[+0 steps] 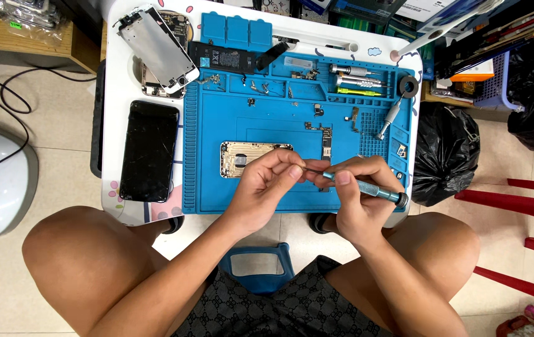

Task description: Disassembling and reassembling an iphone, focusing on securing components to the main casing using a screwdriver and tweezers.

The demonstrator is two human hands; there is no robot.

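Observation:
My right hand [357,196] grips a small blue-handled precision screwdriver [376,190], its tip pointing left. My left hand [267,184] pinches the screwdriver's thin tip end between thumb and forefinger. Both hands hover over the front of a blue repair mat [217,187]. Just behind my left hand lies an opened gold phone housing [242,156]. A narrow circuit board [327,142] lies on the mat beyond my fingers.
A black phone with a cracked screen [149,150] lies left of the mat. A detached white screen [158,47], a black battery [220,59], loose screws and spare screwdrivers [356,81] sit at the back. A black rubbish bag [445,156] and a red chair [529,237] stand right.

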